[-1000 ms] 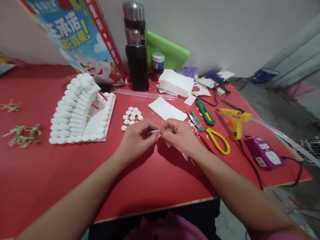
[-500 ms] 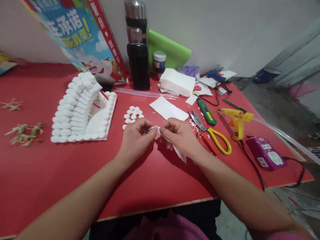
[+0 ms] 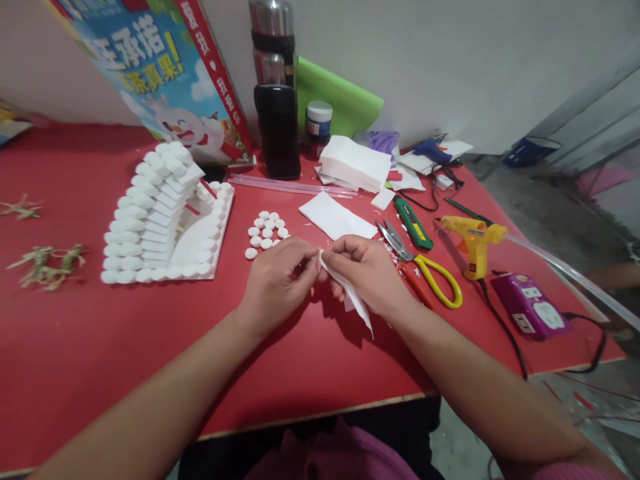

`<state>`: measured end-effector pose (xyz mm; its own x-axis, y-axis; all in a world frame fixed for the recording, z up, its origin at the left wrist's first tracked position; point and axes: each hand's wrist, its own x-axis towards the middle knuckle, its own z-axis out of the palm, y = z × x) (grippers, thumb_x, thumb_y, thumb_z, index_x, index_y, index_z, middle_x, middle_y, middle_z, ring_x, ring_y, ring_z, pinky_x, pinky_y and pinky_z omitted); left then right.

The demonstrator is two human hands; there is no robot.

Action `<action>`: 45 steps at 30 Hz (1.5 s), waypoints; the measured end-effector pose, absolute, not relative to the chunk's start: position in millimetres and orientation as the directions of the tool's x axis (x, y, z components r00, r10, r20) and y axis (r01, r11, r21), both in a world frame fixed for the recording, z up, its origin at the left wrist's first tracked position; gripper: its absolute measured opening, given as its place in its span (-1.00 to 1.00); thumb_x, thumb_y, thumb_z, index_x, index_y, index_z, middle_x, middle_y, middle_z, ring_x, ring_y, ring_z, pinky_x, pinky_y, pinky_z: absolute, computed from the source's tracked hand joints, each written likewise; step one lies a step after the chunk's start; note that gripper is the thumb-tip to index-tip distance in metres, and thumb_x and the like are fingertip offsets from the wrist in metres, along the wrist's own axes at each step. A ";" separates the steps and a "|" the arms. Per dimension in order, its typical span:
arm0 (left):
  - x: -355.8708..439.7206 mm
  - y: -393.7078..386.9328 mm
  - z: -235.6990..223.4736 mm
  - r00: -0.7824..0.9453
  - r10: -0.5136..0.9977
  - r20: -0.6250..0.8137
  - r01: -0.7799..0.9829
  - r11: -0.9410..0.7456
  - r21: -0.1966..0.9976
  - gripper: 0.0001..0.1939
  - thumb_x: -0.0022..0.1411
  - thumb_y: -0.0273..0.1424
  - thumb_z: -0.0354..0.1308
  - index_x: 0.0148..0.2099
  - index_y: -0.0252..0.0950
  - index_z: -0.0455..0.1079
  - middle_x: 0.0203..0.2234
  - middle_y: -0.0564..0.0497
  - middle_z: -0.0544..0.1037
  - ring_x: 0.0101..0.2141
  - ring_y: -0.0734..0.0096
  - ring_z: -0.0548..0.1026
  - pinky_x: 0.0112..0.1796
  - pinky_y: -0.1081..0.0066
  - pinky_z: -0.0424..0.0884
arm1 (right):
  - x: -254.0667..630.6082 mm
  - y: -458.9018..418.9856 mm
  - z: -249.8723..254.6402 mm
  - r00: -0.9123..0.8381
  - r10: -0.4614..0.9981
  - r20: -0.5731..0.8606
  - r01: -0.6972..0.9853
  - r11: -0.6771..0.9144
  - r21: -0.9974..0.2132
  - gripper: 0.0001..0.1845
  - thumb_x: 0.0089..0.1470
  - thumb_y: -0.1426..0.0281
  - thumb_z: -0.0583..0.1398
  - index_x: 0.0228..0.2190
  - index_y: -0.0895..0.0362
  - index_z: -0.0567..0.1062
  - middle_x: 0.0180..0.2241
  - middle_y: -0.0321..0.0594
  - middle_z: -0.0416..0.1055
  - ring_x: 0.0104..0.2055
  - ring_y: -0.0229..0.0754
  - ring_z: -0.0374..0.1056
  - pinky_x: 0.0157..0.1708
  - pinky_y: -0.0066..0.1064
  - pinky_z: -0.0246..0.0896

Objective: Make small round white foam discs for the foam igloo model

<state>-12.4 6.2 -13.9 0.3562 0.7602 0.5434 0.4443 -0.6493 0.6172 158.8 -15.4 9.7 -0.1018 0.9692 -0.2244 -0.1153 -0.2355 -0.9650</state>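
A narrow strip of white tissue paper (image 3: 356, 297) runs between my two hands, its loose tail hanging down below the right palm. My left hand (image 3: 281, 280) is closed, thumb and index finger pinching the strip's upper end. Right beside it, my right hand (image 3: 361, 272) pinches the same strip, fingers curled under. Just behind the left hand lie several small white oval pads (image 3: 267, 230). A folded white sheet (image 3: 338, 217) rests flat beyond the fingertips. To the right of my right hand are scissors (image 3: 420, 263) with one yellow and one red handle.
At left stands a white stepped model (image 3: 159, 230) edged with oval pads, near straw figures (image 3: 53, 265). On the right are a green utility knife (image 3: 413, 223), a yellow glue gun (image 3: 475, 241) and a purple power socket (image 3: 531, 305) with cords. A black phone (image 3: 277, 130) stands upright behind.
My fingertips have drawn closer together on the strip. Its end, which stuck out between them, is now mostly covered, and the tail hangs more into view.
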 end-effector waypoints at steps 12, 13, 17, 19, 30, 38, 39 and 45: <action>-4.6 0.1 -1.1 0.200 0.916 0.348 0.194 -0.385 0.902 -0.78 0.38 -0.41 0.20 -0.36 -0.26 0.54 -0.43 -0.01 0.62 -0.34 0.34 0.56 -0.22 0.36 0.47 | 163.3 -12.0 6.3 -0.115 0.989 -0.089 -0.132 -0.104 -0.986 -0.78 0.10 0.26 0.36 -0.41 0.14 0.50 -0.53 -0.35 0.48 -0.62 -0.38 0.26 -0.59 -0.49 0.22; -4.6 0.7 -1.6 0.179 0.940 0.291 0.155 -0.319 0.935 -0.81 0.35 -0.39 0.25 -0.36 -0.27 0.55 -0.43 0.00 0.61 -0.36 0.36 0.55 -0.25 0.37 0.47 | 163.4 -12.0 6.5 -0.122 0.990 -0.075 -0.117 -0.089 -0.989 -0.78 0.11 0.26 0.35 -0.40 0.14 0.50 -0.52 -0.35 0.48 -0.61 -0.37 0.27 -0.58 -0.49 0.23; -5.5 5.4 -8.7 0.186 0.981 0.048 -0.095 -0.030 0.995 -0.86 0.22 -0.31 0.40 -0.30 -0.28 0.60 -0.44 0.01 0.58 -0.46 0.41 0.51 -0.44 0.42 0.47 | 164.5 -10.6 5.2 -0.134 0.991 -0.015 -0.078 -0.026 -0.997 -0.79 0.14 0.26 0.34 -0.39 0.13 0.49 -0.51 -0.37 0.47 -0.59 -0.37 0.27 -0.57 -0.48 0.24; -6.5 7.4 -11.1 0.261 0.962 -0.075 -0.196 0.129 0.972 -0.82 0.20 -0.26 0.42 -0.29 -0.28 0.61 -0.47 0.01 0.57 -0.51 0.39 0.49 -0.53 0.40 0.46 | 164.9 -9.7 3.8 -0.138 0.990 0.017 -0.057 0.009 -0.998 -0.81 0.16 0.28 0.33 -0.39 0.12 0.48 -0.50 -0.38 0.46 -0.59 -0.38 0.27 -0.58 -0.48 0.24; -7.1 4.9 -5.0 0.153 0.953 0.261 0.083 -0.276 0.958 -0.88 0.25 -0.43 0.34 -0.36 -0.20 0.64 -0.40 0.01 0.61 -0.33 0.34 0.57 -0.25 0.33 0.51 | 162.5 -10.6 2.7 -0.094 0.994 -0.051 -0.056 -0.056 -0.997 -0.79 0.16 0.30 0.33 -0.41 0.13 0.46 -0.56 -0.41 0.45 -0.65 -0.39 0.23 -0.65 -0.50 0.14; -2.6 -1.8 -1.2 0.099 0.990 0.103 0.020 -0.106 0.994 -0.95 0.19 -0.39 0.35 -0.31 -0.27 0.60 -0.47 0.03 0.63 -0.43 0.38 0.59 -0.32 0.36 0.55 | 159.6 -10.4 1.1 -0.051 0.998 -0.036 -0.078 -0.040 -0.996 -0.78 0.12 0.30 0.36 -0.43 0.12 0.47 -0.61 -0.43 0.42 -0.63 -0.39 0.22 -0.60 -0.49 0.11; -2.3 -2.3 -0.6 0.094 0.990 0.104 0.031 -0.107 0.994 -0.94 0.19 -0.39 0.35 -0.31 -0.27 0.59 -0.48 0.03 0.63 -0.45 0.39 0.58 -0.35 0.38 0.54 | 159.2 -10.6 1.8 -0.053 0.998 -0.028 -0.075 -0.032 -0.997 -0.79 0.12 0.30 0.36 -0.43 0.12 0.47 -0.61 -0.43 0.41 -0.63 -0.39 0.22 -0.59 -0.48 0.11; -2.3 -1.8 -1.8 0.090 0.991 0.101 0.061 -0.107 0.992 -0.94 0.19 -0.41 0.31 -0.33 -0.28 0.56 -0.54 0.08 0.58 -0.54 0.45 0.52 -0.47 0.44 0.48 | 158.1 -11.7 3.2 -0.081 0.997 -0.014 -0.076 -0.020 -0.997 -0.77 0.13 0.26 0.37 -0.40 0.12 0.48 -0.56 -0.38 0.48 -0.59 -0.36 0.27 -0.56 -0.46 0.14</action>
